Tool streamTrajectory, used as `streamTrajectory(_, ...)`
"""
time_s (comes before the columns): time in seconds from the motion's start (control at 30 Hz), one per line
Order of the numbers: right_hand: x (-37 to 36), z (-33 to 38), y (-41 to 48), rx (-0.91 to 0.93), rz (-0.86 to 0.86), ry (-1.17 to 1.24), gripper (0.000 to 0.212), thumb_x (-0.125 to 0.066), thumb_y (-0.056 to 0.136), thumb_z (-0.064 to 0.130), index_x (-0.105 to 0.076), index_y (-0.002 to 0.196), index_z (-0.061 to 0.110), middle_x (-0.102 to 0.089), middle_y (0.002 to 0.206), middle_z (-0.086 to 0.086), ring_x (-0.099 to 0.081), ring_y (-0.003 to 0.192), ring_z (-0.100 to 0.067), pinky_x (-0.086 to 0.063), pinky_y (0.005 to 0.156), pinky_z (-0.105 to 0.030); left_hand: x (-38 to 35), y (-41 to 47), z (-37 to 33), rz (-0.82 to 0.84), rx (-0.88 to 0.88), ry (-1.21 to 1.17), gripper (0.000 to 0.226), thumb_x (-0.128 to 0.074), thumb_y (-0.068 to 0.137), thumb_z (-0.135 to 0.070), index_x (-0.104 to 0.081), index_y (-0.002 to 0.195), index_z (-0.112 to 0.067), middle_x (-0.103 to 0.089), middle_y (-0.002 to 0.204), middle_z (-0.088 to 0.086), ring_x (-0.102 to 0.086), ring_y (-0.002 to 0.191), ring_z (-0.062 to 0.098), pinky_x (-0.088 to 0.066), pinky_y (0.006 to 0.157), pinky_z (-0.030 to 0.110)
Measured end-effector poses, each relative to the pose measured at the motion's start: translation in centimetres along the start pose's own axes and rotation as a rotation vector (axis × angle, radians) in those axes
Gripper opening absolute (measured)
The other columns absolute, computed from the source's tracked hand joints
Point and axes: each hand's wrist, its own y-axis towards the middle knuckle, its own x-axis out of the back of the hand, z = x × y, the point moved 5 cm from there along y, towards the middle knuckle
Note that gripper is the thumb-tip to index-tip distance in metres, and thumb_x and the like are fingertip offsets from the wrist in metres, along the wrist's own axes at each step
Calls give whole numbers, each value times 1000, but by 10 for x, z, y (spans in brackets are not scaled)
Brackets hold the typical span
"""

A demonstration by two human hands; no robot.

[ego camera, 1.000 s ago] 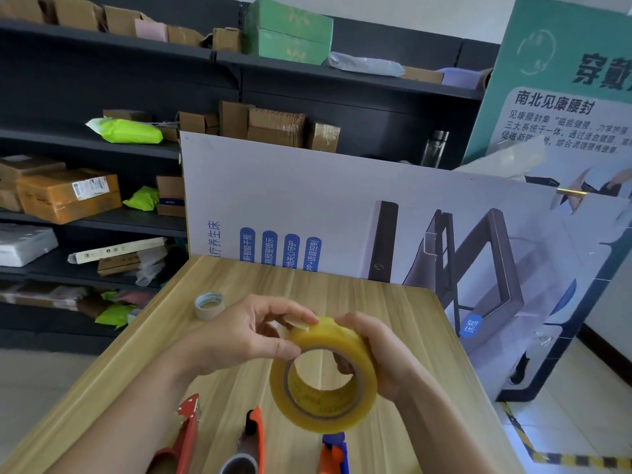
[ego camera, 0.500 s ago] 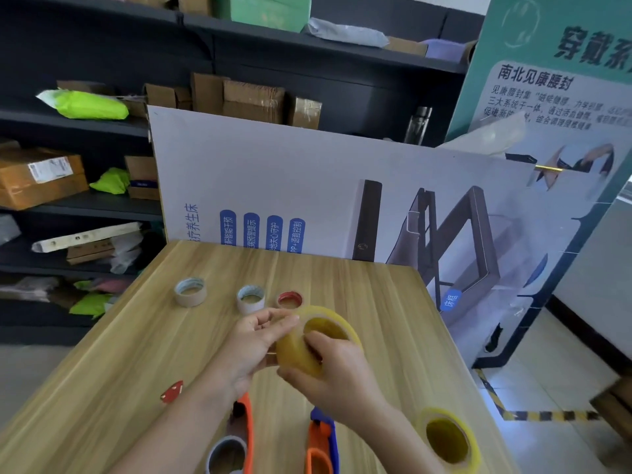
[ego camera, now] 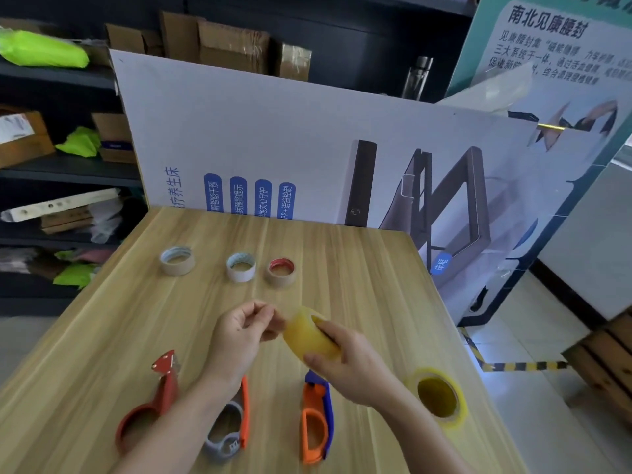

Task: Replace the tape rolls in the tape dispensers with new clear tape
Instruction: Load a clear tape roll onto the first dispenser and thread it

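The roll [ego camera: 306,331], gripped by the right hand [ego camera: 347,366] just over the orange dispenser [ego camera: 314,422], needs its loose end, seemingly pinched in the left hand [ego camera: 244,328], drawn out straight and taut so it cannot fold back.

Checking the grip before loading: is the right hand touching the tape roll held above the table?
Touching. The head view shows the right hand gripping the tape roll, thumb pressed on its outer band, with no gap.
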Motion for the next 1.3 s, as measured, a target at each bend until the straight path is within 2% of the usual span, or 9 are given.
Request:
streamTrajectory(0.13,6,-8,-6,-169,54,378,18,-66,84,24,-68,102,20,-66,85,3,-62,73,-4,-51,65,-18,-4,5,12,198,33,-8,50,-53,91,3,-52,122,-37,-74,89,8,-68,81,16,-53,68,25)
streamTrajectory(0.23,6,-19,-7,-276,69,573,14,-66,73,28,-71,85,22,-65,79,3,-60,71,-5,-48,67,-21,-6,5,24,382,-39,77,73,-46,71,5,-60,117,-50,-67,112,-2,-63,96,13,-53,76,25)
streamTrajectory(0.37,-1,-36,-4,-379,120,788,12,-64,69,23,-72,78,20,-66,69,-1,-62,60,-10,-49,62,-28,-21,-6,34,659,-48,214,62,-46,72,5,-69,112,-38,-59,128,-14,-60,113,15,-50,90,27)
streamTrajectory(0.57,-10,-52,-3,-314,294,948,40,-71,72,12,-57,109,6,-64,85,-7,-63,68,-14,-51,55,-23,-19,3,43,648,136,20,26,-65,76,-18,-77,99,-23,-72,110,7,-65,107,19,-51,91,27)
streamTrajectory(0.73,-16,-66,-2,-344,207,980,31,-72,65,12,-56,91,8,-60,67,1,-57,58,-11,-46,52,-25,-20,4,60,693,279,-54,65,-84,59,-49,-70,114,-17,-69,117,11,-64,110,22,-50,91,29)
streamTrajectory(0.87,-15,-74,1,-361,154,1015,26,-72,66,16,-59,87,8,-60,65,0,-54,58,-11,-43,54,-25,-21,4,66,706,299,16,84,-91,48,-47,-63,122,-16,-68,119,11,-64,111,21,-51,91,30)
streamTrajectory(1.07,-39,-96,6,-427,65,869,41,-60,90,45,-74,99,7,-73,95,-14,-67,88,-14,-52,82,-27,-15,9,77,551,386,75,58,-90,54,-28,-72,107,-13,-72,93,14,-68,80,18,-53,66,23)
streamTrajectory(1.2,-66,-127,2,-638,-108,645,31,-55,94,42,-72,92,16,-72,98,-2,-64,87,-12,-50,81,-29,-3,7,111,494,530,226,39,-88,58,-14,-76,94,-17,-75,86,12,-69,80,24,-53,84,42)
streamTrajectory(1.3,-89,-148,-2,-766,-99,398,33,-61,89,38,-63,115,18,-66,113,1,-61,95,-11,-52,80,-29,5,5,135,480,589,363,39,-86,65,-15,-73,101,-16,-75,86,4,-71,85,18,-54,80,30)
